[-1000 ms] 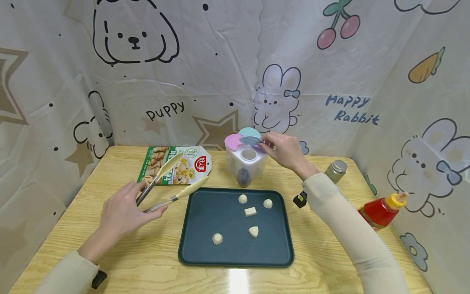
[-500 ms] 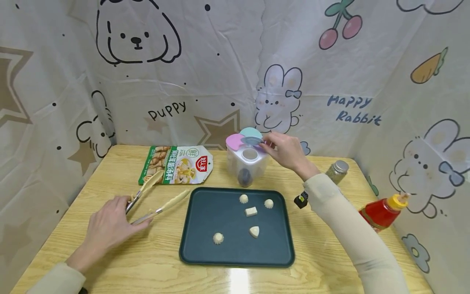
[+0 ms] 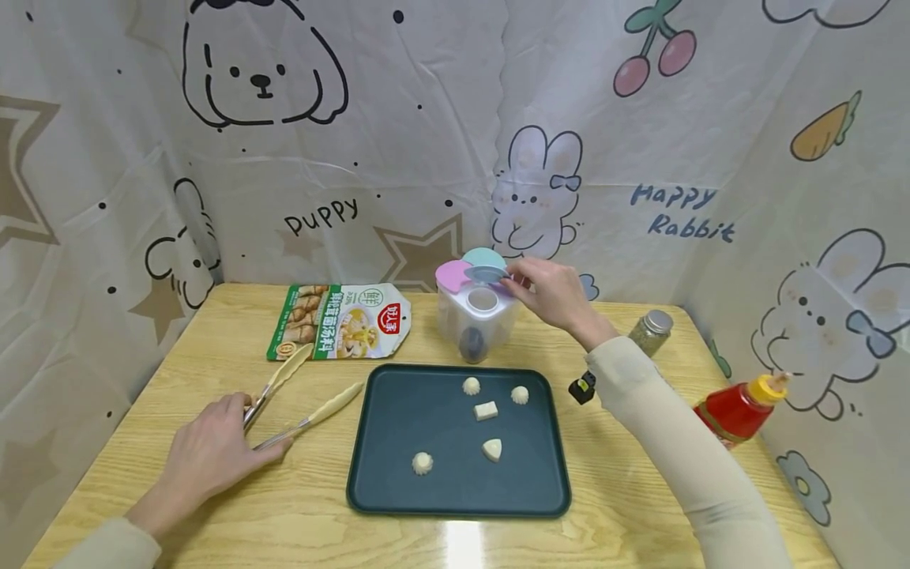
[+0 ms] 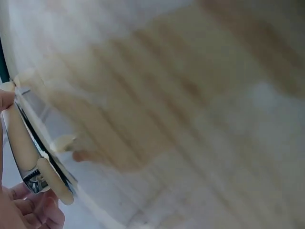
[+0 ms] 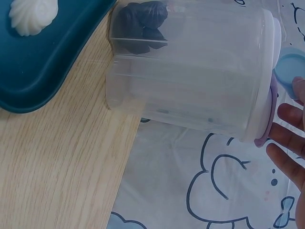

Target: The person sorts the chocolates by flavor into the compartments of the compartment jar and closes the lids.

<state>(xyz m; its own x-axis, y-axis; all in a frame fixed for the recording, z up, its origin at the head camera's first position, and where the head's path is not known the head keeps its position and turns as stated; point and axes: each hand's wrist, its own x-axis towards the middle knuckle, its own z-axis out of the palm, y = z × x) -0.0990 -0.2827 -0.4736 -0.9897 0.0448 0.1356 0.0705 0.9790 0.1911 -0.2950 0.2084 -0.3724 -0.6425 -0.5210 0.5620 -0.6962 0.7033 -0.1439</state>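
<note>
My left hand (image 3: 261, 427) grips the handle end of cream-tipped metal tongs (image 3: 313, 391), which lie low on the wooden table (image 3: 213, 506) left of a dark teal tray (image 3: 540, 474). The tray holds several small white dough pieces (image 3: 486, 409). The left wrist view is blurred; the tongs (image 4: 28, 152) show at its left edge. My right hand (image 3: 515, 278) pinches the blue lid flap (image 3: 486, 273) on a clear container (image 3: 492, 330) behind the tray. In the right wrist view the container (image 5: 190, 76) holds dark lumps (image 5: 140, 21), with my fingers (image 5: 290, 143) by its lid.
A printed food packet (image 3: 341, 320) lies at the back left. A small glass jar (image 3: 650, 330) and a red squeeze bottle (image 3: 739, 407) stand on the right, a small black object (image 3: 581, 387) beside the tray. Cartoon-print cloth walls enclose the table.
My left hand has drawn back to the left and lowered the tongs onto the table, away from the tray. The right hand has stayed on the lid flap.
</note>
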